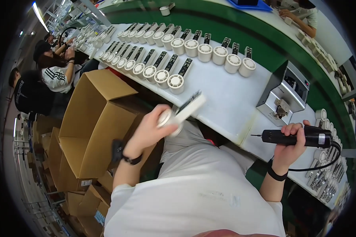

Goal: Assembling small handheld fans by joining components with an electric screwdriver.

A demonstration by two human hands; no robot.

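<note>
My left hand (149, 125) is closed round the head of a white handheld appliance body (192, 106), held near the table's front edge. Its handle, slightly blurred, points up and right, with a dark circuit board showing in it. In my right hand (292, 147) is a black electric screwdriver (279, 137), fingers wrapped round its barrel. Its thin bit points left, apart from the appliance, and a black cord curves down from its rear. Just beyond the screwdriver stands a silver and black screw feeder (283, 96).
Two rows of similar bodies with round vented heads (176, 81) stand on the white table (225, 106). More units (324, 170) crowd the far right. Open cardboard boxes (93, 130) stand left. Co-workers (57, 73) sit at the left; another person's arms (304, 21) show at upper right.
</note>
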